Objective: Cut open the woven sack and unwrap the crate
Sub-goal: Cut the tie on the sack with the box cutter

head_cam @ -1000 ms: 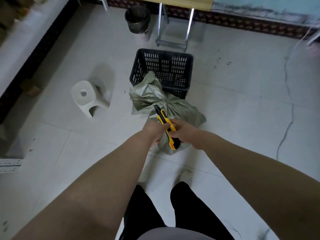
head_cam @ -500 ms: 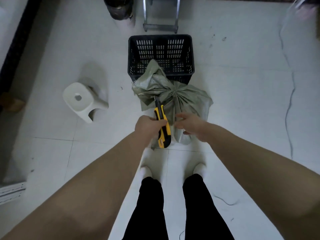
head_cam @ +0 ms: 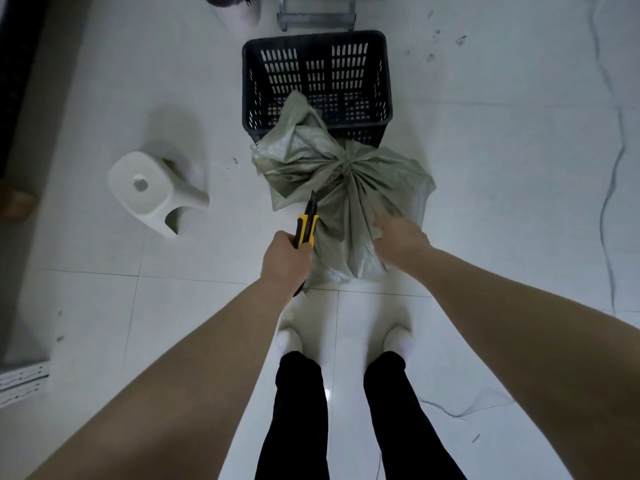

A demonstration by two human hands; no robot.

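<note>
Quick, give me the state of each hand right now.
Left hand: closed around the yellow utility knife.
Right hand: open, reaching onto the woven sack, gripping nothing.

Glossy white tiled floor (head_cam: 104,306), cracked at right, with a white plastic stool (head_cam: 152,190).

White plastic stool (head_cam: 152,188) on pale tiled floor (head_cam: 502,209), metal frame (head_cam: 317,20) beyond.
</note>
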